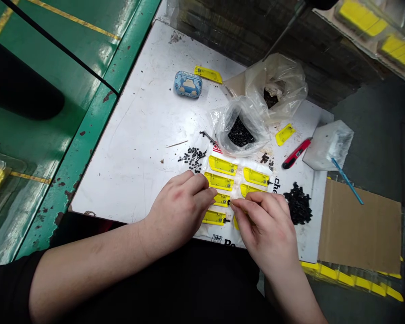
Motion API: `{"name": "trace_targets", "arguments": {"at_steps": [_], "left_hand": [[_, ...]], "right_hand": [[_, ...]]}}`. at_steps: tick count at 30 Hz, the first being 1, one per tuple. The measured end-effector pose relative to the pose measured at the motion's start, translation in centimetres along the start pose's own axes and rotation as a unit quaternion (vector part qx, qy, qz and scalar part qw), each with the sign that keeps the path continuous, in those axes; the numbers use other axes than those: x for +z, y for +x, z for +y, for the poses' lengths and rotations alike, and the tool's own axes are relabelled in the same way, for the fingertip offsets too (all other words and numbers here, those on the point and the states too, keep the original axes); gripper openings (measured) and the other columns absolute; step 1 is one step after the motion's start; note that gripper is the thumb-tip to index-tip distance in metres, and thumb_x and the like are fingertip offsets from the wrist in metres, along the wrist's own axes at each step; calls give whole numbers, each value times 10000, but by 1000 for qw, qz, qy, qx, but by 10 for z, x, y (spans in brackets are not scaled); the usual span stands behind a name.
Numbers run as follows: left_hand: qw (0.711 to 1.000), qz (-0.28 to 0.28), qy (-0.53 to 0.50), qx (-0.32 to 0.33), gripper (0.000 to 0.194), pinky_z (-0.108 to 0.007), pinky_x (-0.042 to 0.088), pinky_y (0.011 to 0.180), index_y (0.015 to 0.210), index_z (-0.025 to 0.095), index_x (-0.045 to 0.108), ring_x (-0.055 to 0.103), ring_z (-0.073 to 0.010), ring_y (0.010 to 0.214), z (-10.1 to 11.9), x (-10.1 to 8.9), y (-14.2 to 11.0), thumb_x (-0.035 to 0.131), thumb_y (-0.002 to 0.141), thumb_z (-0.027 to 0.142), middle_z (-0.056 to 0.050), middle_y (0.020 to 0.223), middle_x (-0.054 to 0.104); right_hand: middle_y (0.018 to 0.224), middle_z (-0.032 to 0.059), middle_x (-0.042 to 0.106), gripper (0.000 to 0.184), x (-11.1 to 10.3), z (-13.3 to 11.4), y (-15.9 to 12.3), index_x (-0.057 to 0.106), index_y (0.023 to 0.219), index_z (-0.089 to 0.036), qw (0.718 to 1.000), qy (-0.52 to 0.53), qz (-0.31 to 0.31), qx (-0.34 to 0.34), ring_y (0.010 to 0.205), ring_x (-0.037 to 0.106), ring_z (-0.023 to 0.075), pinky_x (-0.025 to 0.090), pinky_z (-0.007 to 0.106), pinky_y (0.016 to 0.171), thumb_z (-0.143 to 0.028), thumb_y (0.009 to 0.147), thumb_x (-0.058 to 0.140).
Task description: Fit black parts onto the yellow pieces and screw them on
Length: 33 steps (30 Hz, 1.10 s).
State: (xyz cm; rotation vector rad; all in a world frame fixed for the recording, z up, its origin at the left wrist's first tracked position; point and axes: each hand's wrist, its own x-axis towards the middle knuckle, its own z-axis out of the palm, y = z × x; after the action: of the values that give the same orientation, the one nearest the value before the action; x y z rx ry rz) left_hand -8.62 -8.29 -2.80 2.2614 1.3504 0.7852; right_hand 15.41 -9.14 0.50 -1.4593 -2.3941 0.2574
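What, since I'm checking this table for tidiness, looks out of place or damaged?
On the table, two yellow pieces lie outside the rows: one beside the blue case, one near the red knife. The green frame has chipped paint, showing dark patches.

and there it is, a rounded blue cartoon-printed case (188,84) towards the far edge of the white surface (128,135)! over to the far right corner, a red-and-black cutter (297,153) lies just beside a cloudy box (326,146), blue stick (347,181) slanting out; beyond the right edge, brown cardboard (359,227); past the left edge, a chipped green beam (99,121)!
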Motion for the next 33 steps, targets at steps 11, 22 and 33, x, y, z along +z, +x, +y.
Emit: {"name": "trace_targets", "arguments": {"at_steps": [11,22,33], "left_hand": [[1000,11,-4,-11,169,-373,603,787,1112,183,827,639,-216,882,1,-1,0,667,1079,226,-59,1007,726],[999,28,18,8,184,-360,617,792,1129,193,816,696,-211,877,-2,-3,2,659,1080,277,-61,992,732],[999,26,19,10,202,-363,617,788,1115,176,825,715,-209,890,-3,-4,2,664,1080,294,-63,1009,731]], "right_hand": [[942,32,757,98,-14,-25,14,814,1023,-254,991,-87,-85,47,954,589,266,401,449,873,-250,1052,720],[824,18,717,234,-7,-31,18,721,803,-238,989,-126,-67,32,903,580,240,334,437,830,-251,1037,730],[1030,73,783,178,-35,57,-24,832,1118,-215,972,-109,16,205,1003,694,288,522,463,904,-277,1039,686]]}}
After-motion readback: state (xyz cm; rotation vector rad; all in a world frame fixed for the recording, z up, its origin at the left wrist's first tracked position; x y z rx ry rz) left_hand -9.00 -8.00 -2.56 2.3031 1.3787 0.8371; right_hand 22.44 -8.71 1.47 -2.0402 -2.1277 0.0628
